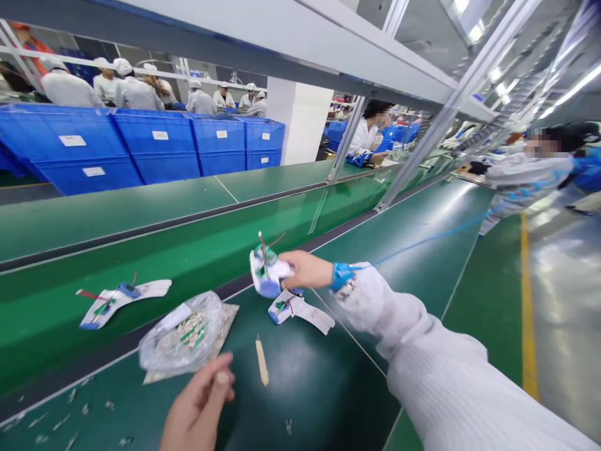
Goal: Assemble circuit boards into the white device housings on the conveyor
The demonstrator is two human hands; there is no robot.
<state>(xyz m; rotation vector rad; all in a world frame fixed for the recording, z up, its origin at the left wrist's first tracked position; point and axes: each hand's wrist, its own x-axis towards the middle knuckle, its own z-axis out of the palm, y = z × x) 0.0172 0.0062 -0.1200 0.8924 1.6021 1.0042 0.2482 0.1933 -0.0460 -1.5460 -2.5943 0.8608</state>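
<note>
My right hand (306, 270) grips a white-and-blue plastic housing (267, 271) with red and green wires sticking up from it. Just below it, a second white housing (293, 311) with a small green circuit board lies on the green bench top (300, 401). Another open white housing (123, 303) with wires rests on the green belt to the left. My left hand (200, 401) is at the bottom edge, its fingertips pinched together, nearest a clear plastic bag of small circuit boards (184, 335). A wooden stick (261, 360) lies between my hands.
Small pale scraps (70, 407) litter the bench at lower left. A blue wrist strap (342, 276) trails a blue cord. Stacked blue crates (154, 147) and workers in white (136, 94) stand across the green conveyor (117, 207). A co-worker (530, 178) sits at right, beside a yellow floor line (528, 313).
</note>
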